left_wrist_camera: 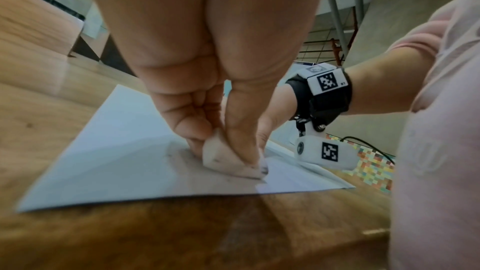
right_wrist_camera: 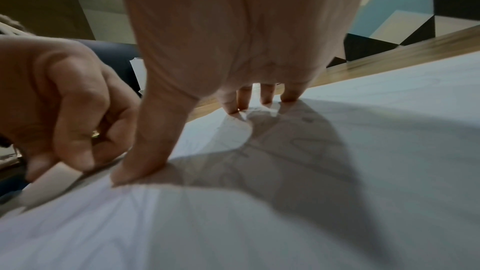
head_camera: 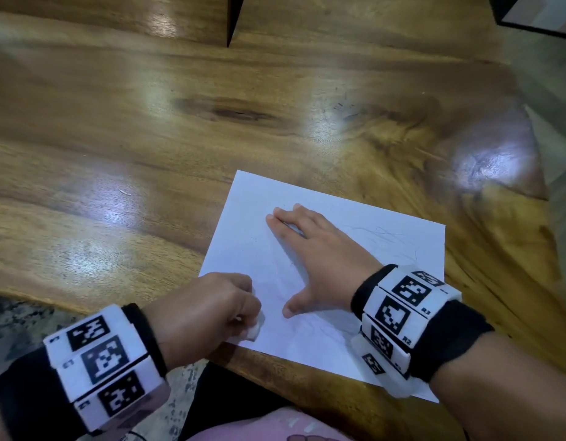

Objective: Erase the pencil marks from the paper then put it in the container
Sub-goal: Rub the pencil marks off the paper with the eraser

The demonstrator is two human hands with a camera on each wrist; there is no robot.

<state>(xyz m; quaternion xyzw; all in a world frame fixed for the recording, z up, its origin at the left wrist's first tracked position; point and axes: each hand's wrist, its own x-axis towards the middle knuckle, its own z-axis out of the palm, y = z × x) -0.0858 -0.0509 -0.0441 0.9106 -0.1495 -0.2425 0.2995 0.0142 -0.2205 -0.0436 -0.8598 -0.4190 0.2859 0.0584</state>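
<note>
A white sheet of paper (head_camera: 355,249) lies on the wooden table (head_camera: 148,138) near its front edge. Faint pencil scribbles (head_camera: 380,233) show on its right part. My left hand (head_camera: 208,310) pinches a white eraser (head_camera: 254,329) and holds it down on the paper's near left corner; in the left wrist view the eraser (left_wrist_camera: 228,161) is smudged grey under my thumb. My right hand (head_camera: 313,253) lies flat on the middle of the sheet, fingers straight and thumb spread. In the right wrist view its fingertips (right_wrist_camera: 265,98) press the paper (right_wrist_camera: 337,171). No container is in view.
The table's right end (head_camera: 530,173) and front edge lie close to the paper. A dark-framed object (head_camera: 536,14) sits at the far right corner. A dark wedge (head_camera: 234,17) stands at the back. A pink garment (left_wrist_camera: 441,130) is on the person's body, right of my hands.
</note>
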